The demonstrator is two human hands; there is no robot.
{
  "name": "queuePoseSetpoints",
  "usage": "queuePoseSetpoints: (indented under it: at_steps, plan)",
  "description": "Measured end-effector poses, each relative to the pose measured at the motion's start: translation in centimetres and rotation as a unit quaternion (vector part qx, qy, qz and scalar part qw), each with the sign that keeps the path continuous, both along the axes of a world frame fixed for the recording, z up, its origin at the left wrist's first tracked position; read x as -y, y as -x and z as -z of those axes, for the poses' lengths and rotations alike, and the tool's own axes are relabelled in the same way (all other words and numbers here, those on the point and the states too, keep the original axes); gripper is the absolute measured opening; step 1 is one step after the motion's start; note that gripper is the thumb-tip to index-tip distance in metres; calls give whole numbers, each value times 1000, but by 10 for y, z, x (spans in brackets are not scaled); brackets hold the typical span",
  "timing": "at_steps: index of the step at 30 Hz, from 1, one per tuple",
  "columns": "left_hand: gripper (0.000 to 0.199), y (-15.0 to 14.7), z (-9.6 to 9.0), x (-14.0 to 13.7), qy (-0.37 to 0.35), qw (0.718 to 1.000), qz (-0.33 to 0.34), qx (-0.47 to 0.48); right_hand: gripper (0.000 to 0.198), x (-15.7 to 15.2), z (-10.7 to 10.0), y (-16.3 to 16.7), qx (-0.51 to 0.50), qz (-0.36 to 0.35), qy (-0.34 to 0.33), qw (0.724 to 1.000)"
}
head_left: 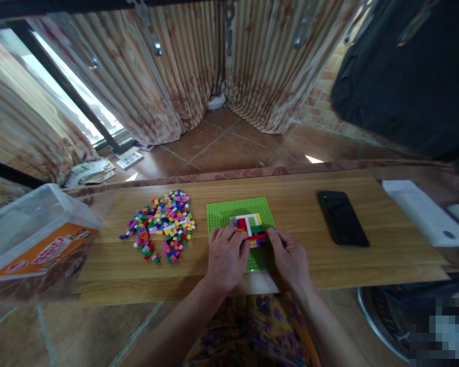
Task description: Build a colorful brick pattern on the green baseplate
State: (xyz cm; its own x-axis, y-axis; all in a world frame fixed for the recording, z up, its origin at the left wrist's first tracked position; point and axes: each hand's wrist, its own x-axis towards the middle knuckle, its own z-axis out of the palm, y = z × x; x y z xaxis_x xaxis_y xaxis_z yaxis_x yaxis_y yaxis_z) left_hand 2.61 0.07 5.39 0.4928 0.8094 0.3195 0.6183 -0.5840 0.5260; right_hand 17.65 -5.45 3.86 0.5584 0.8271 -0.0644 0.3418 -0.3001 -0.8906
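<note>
A green baseplate (220,211) lies on the wooden board, carrying a small build of coloured bricks (254,224) in white, yellow, red, green and purple. Across the near side of this build runs a long thin red brick (257,237). My left hand (227,255) is closed at the red brick's left end, its fingers curled over the build's edge. At the other end, my right hand (289,255) pinches the red brick between thumb and fingertips. Whether the brick is pressed down or held just above the build, I cannot tell.
Left of the baseplate is a spread pile of loose bricks (168,219). A clear plastic box (57,219) with an orange label stands at the far left. To the right lie a black phone (342,218) and a white object (421,214). Curtains hang beyond the wooden board (290,196).
</note>
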Motion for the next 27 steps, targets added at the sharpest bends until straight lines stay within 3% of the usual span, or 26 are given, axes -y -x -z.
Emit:
queuePoseSetpoints:
  at_steps: [7, 15, 27]
  plan:
    - [11, 1, -1, -2, 10, 1000, 11, -2, 41, -4, -5, 4, -1, 20, 32, 999]
    - [15, 1, -3, -6, 32, 998, 38, -28, 41, -4, -3, 6, 8, 24, 24, 999]
    - [11, 7, -4, 0, 32, 998, 29, -43, 51, -3, -2, 0, 73, -39, 62, 995]
